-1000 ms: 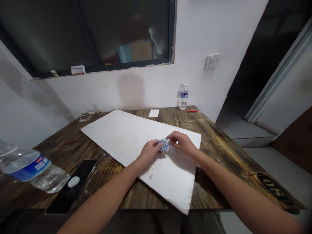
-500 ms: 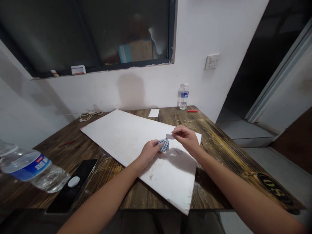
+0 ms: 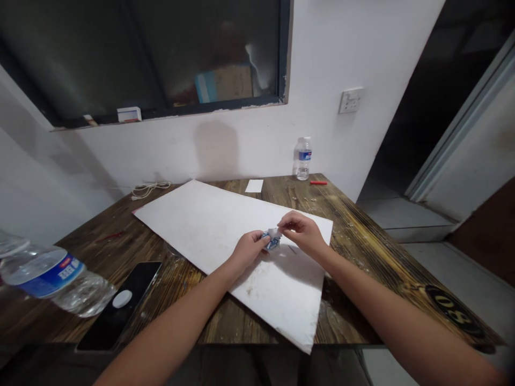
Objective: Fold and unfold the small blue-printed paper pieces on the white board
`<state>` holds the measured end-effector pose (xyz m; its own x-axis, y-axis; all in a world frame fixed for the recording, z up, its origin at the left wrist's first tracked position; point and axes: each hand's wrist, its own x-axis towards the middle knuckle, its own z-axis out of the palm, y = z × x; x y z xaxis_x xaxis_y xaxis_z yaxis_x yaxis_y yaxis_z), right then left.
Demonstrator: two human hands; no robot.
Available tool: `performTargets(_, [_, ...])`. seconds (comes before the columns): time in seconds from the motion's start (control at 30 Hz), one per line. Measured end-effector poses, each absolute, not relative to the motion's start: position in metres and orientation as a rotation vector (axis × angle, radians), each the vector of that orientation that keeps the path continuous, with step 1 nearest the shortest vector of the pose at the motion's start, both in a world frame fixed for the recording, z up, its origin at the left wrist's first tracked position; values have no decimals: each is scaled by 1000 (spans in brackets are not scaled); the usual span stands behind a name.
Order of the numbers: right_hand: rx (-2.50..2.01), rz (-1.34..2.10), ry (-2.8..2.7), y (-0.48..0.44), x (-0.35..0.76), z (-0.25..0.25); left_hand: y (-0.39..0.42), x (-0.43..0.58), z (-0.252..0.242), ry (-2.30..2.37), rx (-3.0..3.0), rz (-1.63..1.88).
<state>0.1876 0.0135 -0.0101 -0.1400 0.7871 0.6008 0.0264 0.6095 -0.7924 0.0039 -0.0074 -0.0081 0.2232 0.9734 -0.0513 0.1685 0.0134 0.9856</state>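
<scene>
My left hand (image 3: 250, 249) is closed on a small clear packet with blue-and-white markings (image 3: 272, 243), held just above the white board (image 3: 193, 220). A small whitish slip of paper (image 3: 273, 232) lies against the packet's upper part. My right hand (image 3: 301, 231) pinches the slip's right end between thumb and fingertips. Whether the slip is inside the packet or only in front of it I cannot tell. A short dark line or thin stick (image 3: 292, 249) shows on the board, in the shadow of my right hand.
On the wooden table (image 3: 354, 300) a phone (image 3: 116, 308) with a white round cap (image 3: 122, 299) lies near a large water bottle (image 3: 56, 276). Toward the back are a white cable (image 3: 151, 187), a white card (image 3: 254, 186), a small bottle (image 3: 303, 158) and a red pen-like stick (image 3: 318, 183).
My right hand has moved left and slightly down, bringing the slip from beside the packet onto its upper part. My left hand has stayed nearly in place.
</scene>
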Motion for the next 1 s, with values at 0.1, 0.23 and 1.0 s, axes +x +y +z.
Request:
performTargets(0.1, [-729, 747, -1641, 13, 187, -11, -7, 4, -10, 1152, 1394, 938])
performTargets(0.23, [-764, 708, -1678, 13, 188, -11, -7, 4, -10, 1144, 1374, 945])
performTargets(1.0, [-805, 674, -1909, 9, 187, -9, -8, 2, -13, 1098, 1372, 936])
